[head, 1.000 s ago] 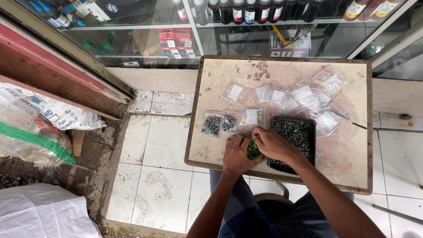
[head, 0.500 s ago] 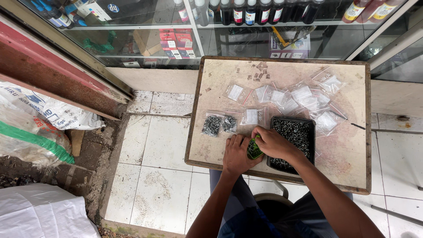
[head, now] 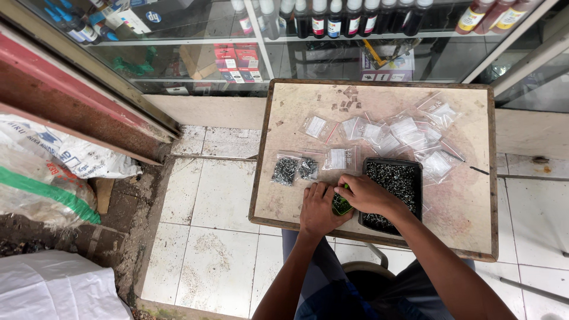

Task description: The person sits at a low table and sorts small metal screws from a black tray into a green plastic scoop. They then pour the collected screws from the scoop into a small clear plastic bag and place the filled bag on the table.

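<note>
Nothing has shifted since the earlier frames: both hands stay closed around the same small green object (head: 341, 204) at the near edge of the bench (head: 468, 231), and the packets lie as they did. The green object sits between the two hands, just left of the black tray (head: 392, 195), partly hidden, so its kind cannot be told. The left hand (head: 317, 210) lies flat on the bench with its fingers (head: 314, 191) pressed together and pointing to the far side, its thumb against the green object. The right hand (head: 367, 195) curls over the object from the right, fingers bent and pinching it from above, with the wrist crossing the near left corner of the tray. The tray is full of small dark screws. Just beyond the left hand lie two clear bags of dark screws (head: 294, 169), and right of them a clear bag with a white label (head: 339, 158). More clear labelled bags (head: 398, 133) are scattered across the far half of the bench. Beyond the bench stands a glass cabinet (head: 296, 53) with bottles on its shelves. White sacks (head: 65, 157) lie on the floor at far left.
</note>
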